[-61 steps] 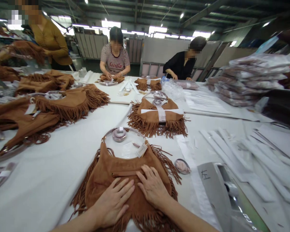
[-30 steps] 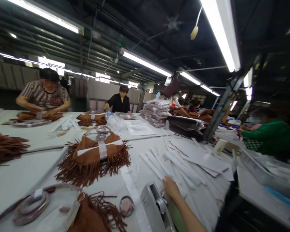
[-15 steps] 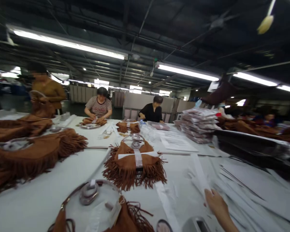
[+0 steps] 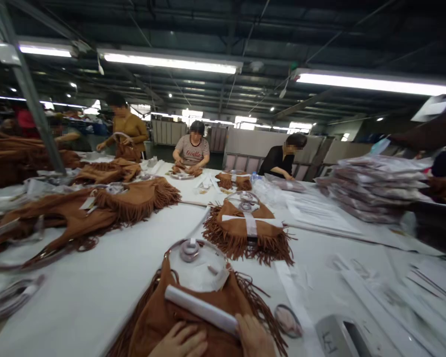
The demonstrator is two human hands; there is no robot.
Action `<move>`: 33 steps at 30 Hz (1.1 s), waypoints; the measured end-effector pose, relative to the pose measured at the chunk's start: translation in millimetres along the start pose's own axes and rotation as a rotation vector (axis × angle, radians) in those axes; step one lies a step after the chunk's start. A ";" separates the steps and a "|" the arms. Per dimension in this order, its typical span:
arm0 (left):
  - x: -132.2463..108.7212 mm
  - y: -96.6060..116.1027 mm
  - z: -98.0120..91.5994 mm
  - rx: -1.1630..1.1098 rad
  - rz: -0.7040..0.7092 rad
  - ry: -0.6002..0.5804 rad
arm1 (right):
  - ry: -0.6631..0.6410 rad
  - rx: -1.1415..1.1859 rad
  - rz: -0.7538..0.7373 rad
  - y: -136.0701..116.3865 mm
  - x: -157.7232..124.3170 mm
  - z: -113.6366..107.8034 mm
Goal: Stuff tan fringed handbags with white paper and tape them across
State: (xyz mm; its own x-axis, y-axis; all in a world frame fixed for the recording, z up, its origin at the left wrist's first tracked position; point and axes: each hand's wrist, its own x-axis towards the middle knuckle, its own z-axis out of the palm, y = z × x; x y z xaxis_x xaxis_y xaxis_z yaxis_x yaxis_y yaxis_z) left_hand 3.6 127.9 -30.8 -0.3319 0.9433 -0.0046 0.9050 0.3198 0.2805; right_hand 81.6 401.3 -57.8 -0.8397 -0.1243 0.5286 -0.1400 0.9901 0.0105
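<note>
A brown fringed handbag (image 4: 202, 325) lies in front of me, its wrapped handle (image 4: 204, 243) curving away at the top. A coiled strap (image 4: 189, 250) sits inside the handle loop over clear plastic. My left hand (image 4: 182, 341) rests on the bag's front, fingers stretched out and holding nothing. My right hand (image 4: 253, 334) grips the near right end of a white paper strip (image 4: 200, 308), which lies slantwise across the bag. Both hands are partly cut off by the bottom edge. Beyond it is another fringed bag (image 4: 223, 218) with a white band around it.
A grey tape dispenser (image 4: 340, 337) and a round strap loop (image 4: 288, 320) are to the right. White strips (image 4: 379, 302) lie farther right. More brown bags (image 4: 67, 213) lie left, and wrapped packages (image 4: 375, 188) are stacked at back right. Several co-workers (image 4: 193, 148) work across the table.
My view has turned left. My right hand has come from the strips on the right to the near bag with a white paper strip. My left hand has come into view on the bag.
</note>
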 end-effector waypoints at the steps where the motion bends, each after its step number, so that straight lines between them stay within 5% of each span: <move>1: -3.5 0.3 -1.1 -0.026 0.012 0.001 | -0.026 -0.012 0.016 -8.5 1.1 0.9; 7: -19.6 7.8 -1.6 -0.066 0.010 0.075 | -0.273 0.160 0.100 -26.3 22.2 -18.2; 14: -10.5 40.1 5.3 -0.002 -0.339 0.295 | -0.311 0.548 0.263 -11.9 24.5 -32.2; 18: -13.5 61.7 3.2 0.137 -0.309 0.368 | -0.340 0.688 0.286 -18.3 36.4 -49.1; 23: -17.2 70.9 4.2 0.234 -0.262 0.463 | -0.539 0.715 0.179 -30.2 45.5 -54.6; 29: -9.0 64.7 -13.7 0.176 -0.229 0.444 | -0.716 0.695 0.097 -40.2 51.9 -51.8; 33: -1.5 56.2 -20.1 0.036 -0.326 0.195 | -0.737 0.774 0.114 -38.0 54.5 -63.2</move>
State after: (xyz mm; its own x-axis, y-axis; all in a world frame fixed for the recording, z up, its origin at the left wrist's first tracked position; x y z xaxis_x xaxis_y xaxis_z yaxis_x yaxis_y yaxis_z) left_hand 49.7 142.6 4.4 -0.6455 0.7578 0.0953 0.7509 0.6069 0.2606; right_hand 74.4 361.0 24.2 -0.9421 -0.2989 -0.1522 -0.1180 0.7200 -0.6839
